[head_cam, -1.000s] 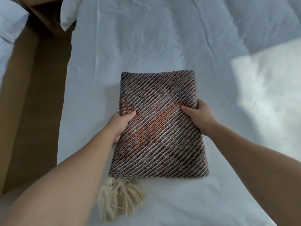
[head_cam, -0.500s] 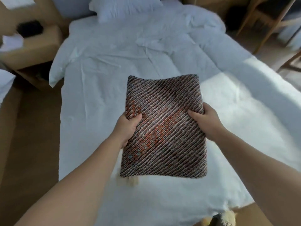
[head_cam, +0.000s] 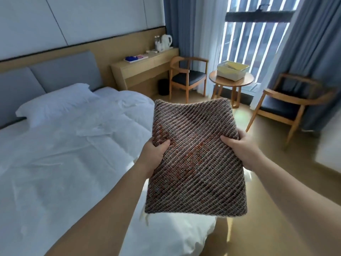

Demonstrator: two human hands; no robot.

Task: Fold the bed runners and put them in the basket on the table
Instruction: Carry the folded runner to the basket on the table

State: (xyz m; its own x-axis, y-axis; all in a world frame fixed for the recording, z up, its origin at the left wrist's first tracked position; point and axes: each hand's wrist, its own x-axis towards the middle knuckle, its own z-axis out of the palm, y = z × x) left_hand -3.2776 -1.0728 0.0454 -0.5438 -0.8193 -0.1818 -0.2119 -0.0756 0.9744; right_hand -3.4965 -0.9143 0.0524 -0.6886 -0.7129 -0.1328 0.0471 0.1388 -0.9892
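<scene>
Hotel-type rm w/ a white bed [head_cam: 70,154] on the left, a pillow [head_cam: 53,104] at its head against a grey headboard [head_cam: 48,78]. Far wall has a wood desk [head_cam: 144,69] w/ a kettle [head_cam: 167,40] and small items on it. By the window [head_cam: 254,39], framed by blue curtains [head_cam: 311,43], stands a round tabletop [head_cam: 231,83] carrying the basket [head_cam: 232,71], pale w/ a yellowish inside; contents too small to tell. One chair [head_cam: 188,76] sits left of the tabletop, another chair [head_cam: 287,106] to its right. Folded runner [head_cam: 195,157], a brown diagonal weave w/ orange patches, is held up in the air in front of the camera, over the bed's near corner and the floor [head_cam: 276,200], well apart from the basket. It's a thick flat rectangle, far edge tilted slightly up, pale fringe peeking from under its near-left corner. Left hand [head_cam: 154,156] pinches the runner's left edge, thumb on top, fingers hidden underneath. Right hand [head_cam: 239,145] pinches the right edge the same way, thumb pressed on the weave. Both forearms reach in from the bottom of view.
</scene>
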